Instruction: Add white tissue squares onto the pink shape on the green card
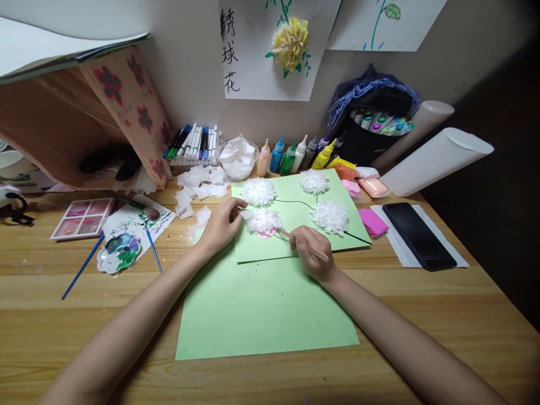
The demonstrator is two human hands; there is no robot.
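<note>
My left hand (223, 225) pinches a small piece of white tissue paper (246, 214) at the left edge of a white paper flower (264, 220). Pink shows along that flower's lower rim. In my right hand (312, 253) is a flat wooden craft stick (319, 254), its tip at the flower's lower right. The flower sits on a light green sheet (261, 250) together with several others, among them a fluffy white flower (330, 217) to the right. Thin black lines run between the flowers. Under this sheet lies a larger green sheet (270, 315).
Loose white paper pieces (198, 185) and a bowl of paper scraps (238, 158) are behind my left hand. Paint bottles (289, 157) stand at the back. A phone (417, 235) and pink clay (373, 222) lie right; a paint palette (119, 253) and brushes lie left.
</note>
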